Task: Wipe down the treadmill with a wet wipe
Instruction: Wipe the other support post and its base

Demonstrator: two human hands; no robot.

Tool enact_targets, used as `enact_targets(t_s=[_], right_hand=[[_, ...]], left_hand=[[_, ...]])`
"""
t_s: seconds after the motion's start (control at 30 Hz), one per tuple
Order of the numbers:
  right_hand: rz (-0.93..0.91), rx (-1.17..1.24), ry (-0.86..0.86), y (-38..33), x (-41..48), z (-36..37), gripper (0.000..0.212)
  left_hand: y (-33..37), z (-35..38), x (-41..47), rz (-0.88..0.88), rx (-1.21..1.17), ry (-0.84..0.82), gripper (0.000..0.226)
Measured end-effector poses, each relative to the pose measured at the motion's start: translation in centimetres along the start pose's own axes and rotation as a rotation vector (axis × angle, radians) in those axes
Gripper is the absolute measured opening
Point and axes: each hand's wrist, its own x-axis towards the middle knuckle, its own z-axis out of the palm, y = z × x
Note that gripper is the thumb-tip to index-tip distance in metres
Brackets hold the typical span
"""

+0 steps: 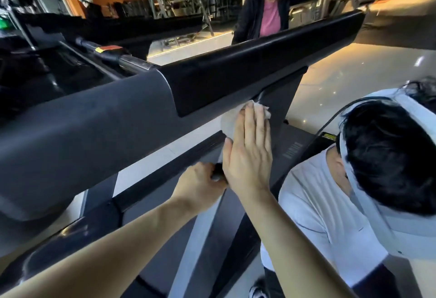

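Treadmill: the treadmill (94, 120) fills the left and middle of your view. Its grey console housing runs into a long black panel (259, 61) that slants up to the right.
Handrail: a dark handrail (165, 172) runs below the housing, rising towards the middle.
Left hand: your left hand (200, 184) is wrapped round the black end of the handrail, fingers curled over it, just beside your other wrist.
Wet wipe: the white wet wipe (230, 123) lies against the treadmill just under the lower edge of the black panel. It is partly bunched and shows to the left of and above your fingers.
Right hand: your right hand (250, 156) lies flat on the wipe, fingers straight and together, pressing it to the surface.
Upright: the dark upright (280, 99) drops from the panel just right of the wipe.
Background: a person in a pink top (269, 19) stands beyond the panel.
Right edge: a person in a white T-shirt (318, 203) bends low beside your right arm.
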Motion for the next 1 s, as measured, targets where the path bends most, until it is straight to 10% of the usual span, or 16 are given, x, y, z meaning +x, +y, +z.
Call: enact_targets(t_s=[0.23, 0.6, 0.87, 1.0], right_hand=[[-0.5, -0.184, -0.127, 3.5, -3.0, 0.2, 0.059], [0.498, 0.739, -0.092, -0.1, 0.7, -0.7, 0.084], [0.887, 1.139, -0.085, 6.5, 10.6, 0.3, 0.084], [0.762, 0.999, -0.112, 6.1, 10.1, 0.2, 0.082]], left_hand=[[-1.3, -0.2, -0.6, -0.03, 0.051, -0.14, 0.007], [4.5, -2.8, 2.3, 0.174, 0.166, 0.169, 0.011], [3.2, -0.6, 3.9, 0.185, 0.451, 0.273, 0.039], [3.0, -0.6, 4.1, 0.205, 0.477, 0.257, 0.036]])
